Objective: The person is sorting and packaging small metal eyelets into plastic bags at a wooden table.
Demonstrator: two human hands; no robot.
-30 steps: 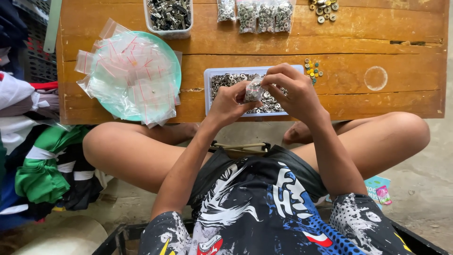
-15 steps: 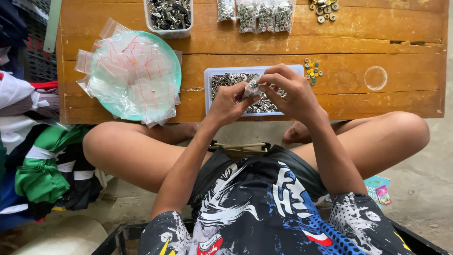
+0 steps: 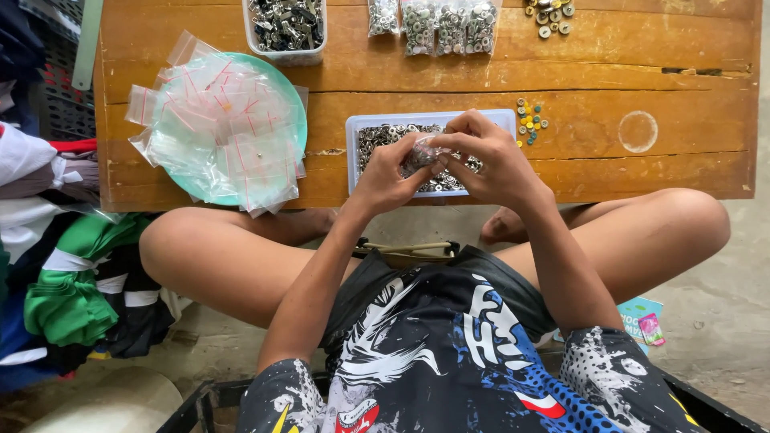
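Head view. Left hand (image 3: 385,172) and right hand (image 3: 493,156), fingers curled and pinched shut, together grip a small clear plastic bag of metal washers (image 3: 419,154) above the shallow white rectangular tray of silver washers (image 3: 362,160) on the low wooden table (image 3: 609,64). To the left, a round green plate (image 3: 298,120) holds a heap of empty clear zip bags (image 3: 220,128); filled bags (image 3: 449,24) lie along the far edge.

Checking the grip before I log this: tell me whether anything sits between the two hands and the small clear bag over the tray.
Nothing visible does. The left hand and the right hand both pinch the small clear bag directly, fingertips on the plastic, above the white tray of metal washers. No other object lies between them.
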